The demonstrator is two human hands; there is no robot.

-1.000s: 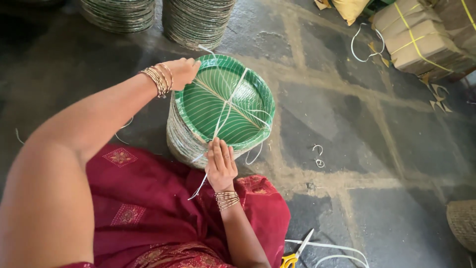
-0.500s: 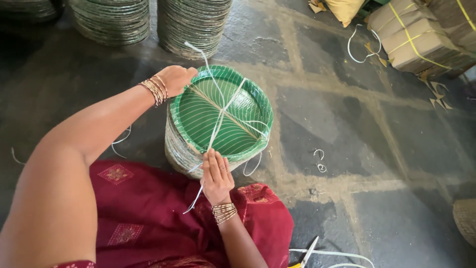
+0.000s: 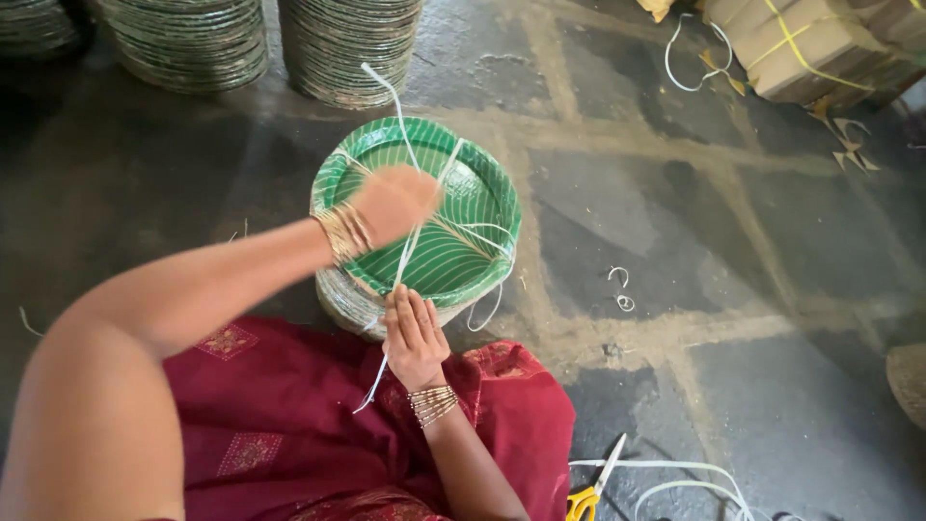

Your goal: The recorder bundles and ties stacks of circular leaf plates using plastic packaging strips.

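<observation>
A stack of round green leaf-patterned paper plates [image 3: 475,241] stands on the stone floor in front of my lap. A white string [image 3: 386,92] runs across the top plate and down the near side. My left hand [image 3: 391,203], blurred with motion, is over the middle of the top plate and closed on the string, whose free end rises toward the far side. My right hand [image 3: 413,333] rests at the stack's near rim, fingers closed on the string, with its tail hanging over my red cloth [image 3: 289,425].
Two taller plate stacks [image 3: 188,43] [image 3: 347,48] stand at the back left. Strapped cardboard bundles [image 3: 810,48] lie at the back right. Yellow-handled scissors [image 3: 590,490] and loose white string lie by my right knee. String scraps [image 3: 622,289] dot the floor.
My left hand has come from the stack's far left rim to above the middle of the top plate, pulling the string. My right hand stays at the near rim.
</observation>
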